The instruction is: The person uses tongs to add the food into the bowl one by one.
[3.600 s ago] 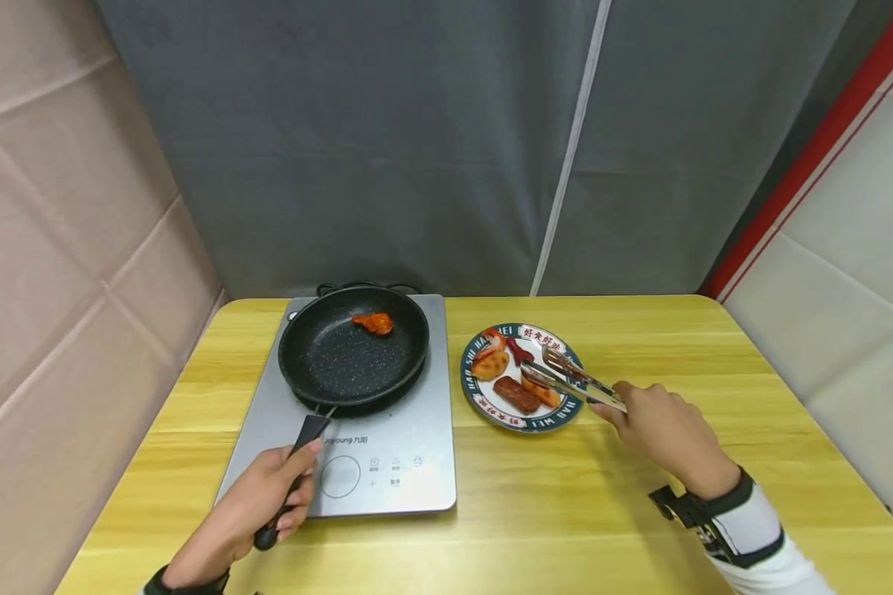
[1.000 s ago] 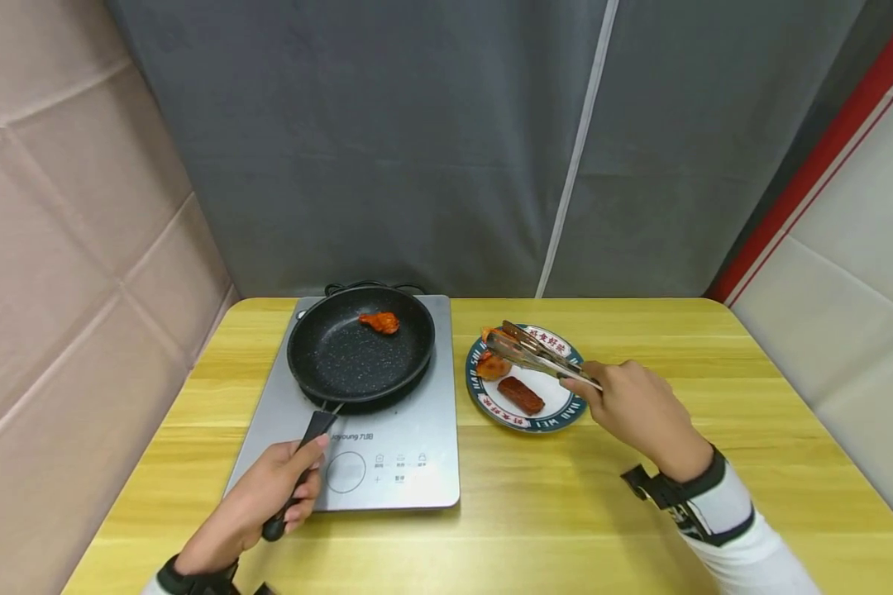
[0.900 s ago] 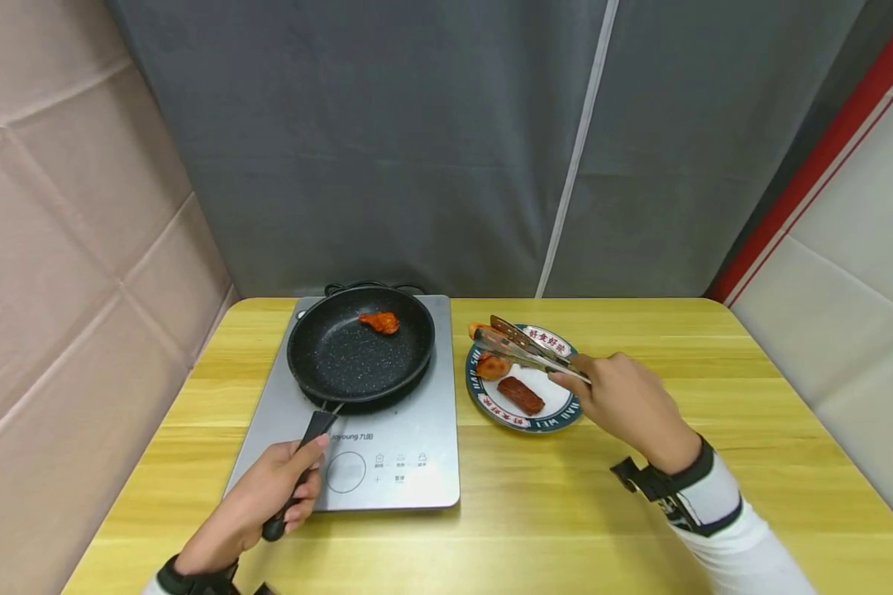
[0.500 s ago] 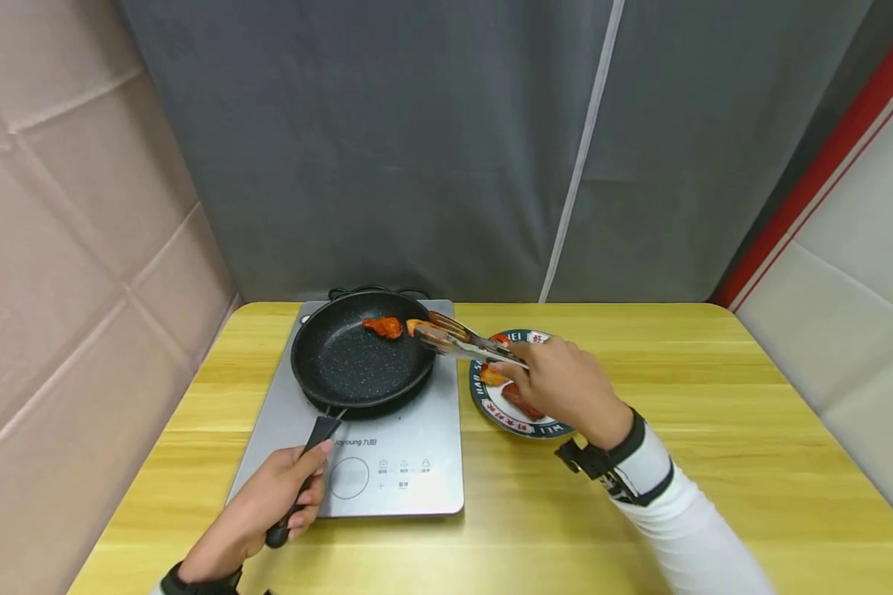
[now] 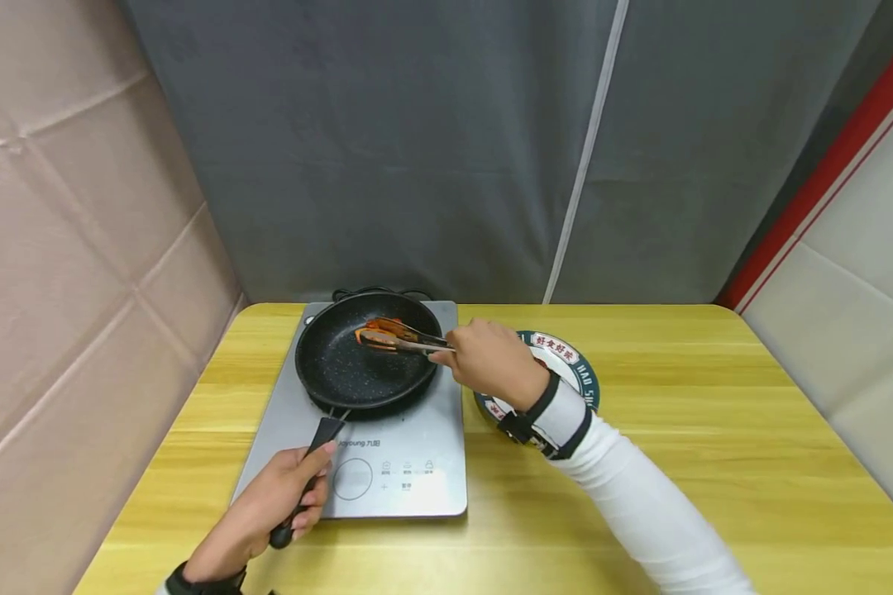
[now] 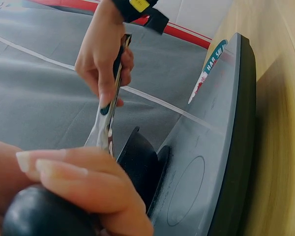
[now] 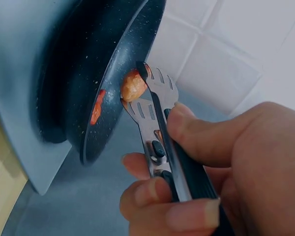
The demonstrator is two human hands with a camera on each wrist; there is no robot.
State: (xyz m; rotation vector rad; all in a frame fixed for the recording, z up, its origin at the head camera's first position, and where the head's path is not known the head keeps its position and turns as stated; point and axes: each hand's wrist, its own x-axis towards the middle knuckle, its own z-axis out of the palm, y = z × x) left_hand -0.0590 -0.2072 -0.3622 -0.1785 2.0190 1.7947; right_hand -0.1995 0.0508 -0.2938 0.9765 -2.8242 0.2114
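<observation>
My left hand (image 5: 286, 487) grips the black handle (image 5: 326, 431) of a speckled dark frying pan (image 5: 350, 376). In the head view my right hand (image 5: 494, 359) reaches over the plate's left part and holds metal tongs (image 5: 409, 340). Between the tong heads, close over the pan, is a golden-brown food piece (image 7: 133, 86). A red, drumstick-shaped piece of meat (image 7: 97, 108) lies in the pan, partly hidden behind the tongs in the head view. The right hand and forearm cover much of the blue-rimmed plate (image 5: 588, 376) and its food.
The pan sits on a silver induction cooker (image 5: 439, 463) at the left of the wooden table (image 5: 677, 430). A grey curtain (image 5: 417, 149) hangs behind the table's back edge, with pale panels at both sides.
The right hand has taken a food piece from the plate with the tongs and carried it left over the pan. The left hand has kept its grip on the handle.
</observation>
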